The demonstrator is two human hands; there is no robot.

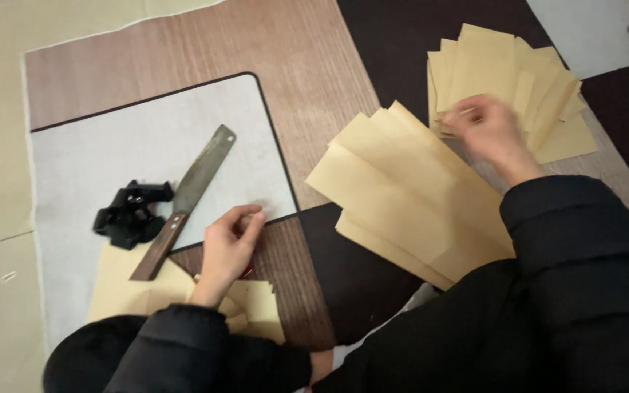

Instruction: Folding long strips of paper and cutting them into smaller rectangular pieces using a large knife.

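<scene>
Your left hand (228, 247) is resting on the patterned floor mat (285, 87), fingers curled loosely inward with the fingertips near the thumb; whether it is pinching anything is not clear from this view. It is sitting just beside a long knife (187, 196) with a dark wooden handle, which is lying diagonally with its blade pointing up and to the right across a pale grey panel (111, 145) of the mat. A black clip-like object (131, 215) is lying touching the left side of the knife near the handle. Below your left hand, small cut pieces of tan paper (256, 302) are lying under your wrist. Your right hand (488, 131) is reaching out, blurred, and is touching a fanned pile of tan paper sheets (504, 69) at the upper right; its grip cannot be told. Between both hands, larger folded tan sheets (402, 196) are lying overlapped, partly under your right sleeve (576, 240).
</scene>
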